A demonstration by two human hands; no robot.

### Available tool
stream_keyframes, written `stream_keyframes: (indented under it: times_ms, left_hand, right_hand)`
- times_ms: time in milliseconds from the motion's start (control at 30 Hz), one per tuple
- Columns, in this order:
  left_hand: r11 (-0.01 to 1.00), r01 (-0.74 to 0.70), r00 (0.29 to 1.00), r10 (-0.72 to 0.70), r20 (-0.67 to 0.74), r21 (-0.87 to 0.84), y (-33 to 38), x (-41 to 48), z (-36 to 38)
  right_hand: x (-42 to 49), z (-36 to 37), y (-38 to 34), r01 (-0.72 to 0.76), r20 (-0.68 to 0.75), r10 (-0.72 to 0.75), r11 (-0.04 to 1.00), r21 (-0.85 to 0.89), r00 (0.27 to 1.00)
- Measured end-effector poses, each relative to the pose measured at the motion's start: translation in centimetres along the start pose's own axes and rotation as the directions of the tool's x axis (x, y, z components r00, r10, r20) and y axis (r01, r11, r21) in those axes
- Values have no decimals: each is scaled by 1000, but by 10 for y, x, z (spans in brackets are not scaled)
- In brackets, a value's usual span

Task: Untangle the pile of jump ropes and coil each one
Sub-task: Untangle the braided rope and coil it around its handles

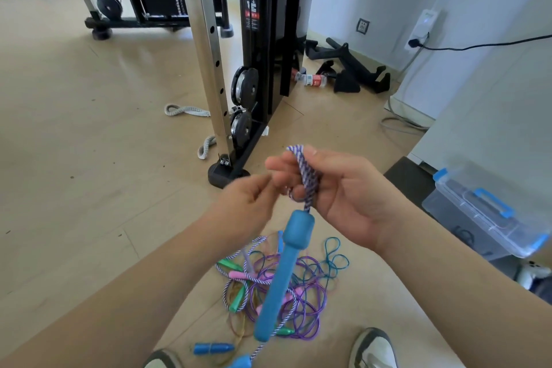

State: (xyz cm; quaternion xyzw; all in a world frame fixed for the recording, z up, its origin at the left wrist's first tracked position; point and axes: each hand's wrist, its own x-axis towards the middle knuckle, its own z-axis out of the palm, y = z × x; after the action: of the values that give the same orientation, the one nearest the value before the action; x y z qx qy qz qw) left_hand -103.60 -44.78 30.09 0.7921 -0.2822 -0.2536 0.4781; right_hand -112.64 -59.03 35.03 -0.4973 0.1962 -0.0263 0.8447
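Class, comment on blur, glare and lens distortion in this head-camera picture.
Head view: left hand smeared by motion blur; right hand and blue handle sharper; daylight glare on the steel upright; wide-angle lens bows the edges.

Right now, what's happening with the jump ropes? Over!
Right hand gripping folded purple-white rope, blue handle dangling. Left hand pinching beside it, blurred. Tangled pile on floor, not coiled yet. Nothing in the way.

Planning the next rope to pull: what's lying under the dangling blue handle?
Beneath the blue handle the tangled pile of ropes lies on the floor: purple and teal cords, pink and green handles. The handle covers the pile's middle, so crossings there cannot be seen.
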Motion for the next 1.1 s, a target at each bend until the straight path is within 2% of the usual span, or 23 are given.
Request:
stream_keyframes:
  times_ms: [67, 133, 167, 233, 300, 367, 467, 533, 633, 733, 767, 833, 900, 967, 1033, 1100]
  left_hand:
    - [995, -5, 996, -4, 87, 96, -1, -6, 13]
    - [979, -25, 983, -12, 181, 203, 4, -12, 17]
    - [961, -54, 974, -10, 228, 272, 8, -15, 16]
    - [935, -126, 953, 21, 303, 332, 18, -22, 15]
    - [953, -141, 940, 43, 339, 269, 27, -27, 11]
    - [988, -110, 952, 72, 297, 112, 34, -28, 4]
    - [983, -143, 980, 157, 125, -116, 35, -21, -9]
    - [964, -193, 980, 198, 14, -182, 31, -16, -16]
    - [954, -280, 953, 263, -152, -109, 23, -9, -21]
    - [946, -300, 932, 262, -250, -126, 17, -1, -25]
    - [953, -274, 940, 237, -246, -129, 15, 1, -27]
    - [979, -171, 976, 153, -152, -109, 12, 5, -26]
    - [997, -35, 999, 34, -9, -65, 7, 5, -19]
    - [998, 58, 996, -57, 73, -10, 3, 2, -10]
    - [993, -6, 1000, 7, -10, 118, 0, 4, -7]
    - [976, -103, 968, 142, -208, 191, -2, 8, -12]
  right_hand:
    - [2, -1, 0, 20, -49, -18, 999, 39, 999]
    - [5, -4, 5, 53, -136, -52, 999, 4, 989]
    - [7, -6, 8, 68, -186, -75, 997, -44, 980]
    - [10, -12, 12, 66, -258, -132, 967, -247, 957]
    - [10, -17, 14, 37, -267, -195, 865, -500, 944]
    - [8, -22, 15, 50, -216, -271, 723, -689, 938]
    - [5, -27, 12, 109, -122, -332, 599, -793, 935]
    - [1, -25, 8, 115, -104, -302, 626, -771, 948]
    - [-6, -14, 3, 95, -30, -149, 762, -640, 988]
    - [-8, -2, 4, 38, 31, -27, 887, -459, 999]
    - [-8, 0, 5, 20, 19, -14, 925, -380, 1000]
    - [-7, 1, 4, 3, -43, -13, 976, -218, 999]
    - [-4, 1, 0, -15, -102, 9, 999, -51, 995]
    - [-3, -2, -5, -64, -117, 72, 995, 70, 991]
    - [-5, -6, -7, -158, -115, 155, 987, -20, 981]
    - [-7, -7, -4, -238, -113, 221, 955, -177, 969]
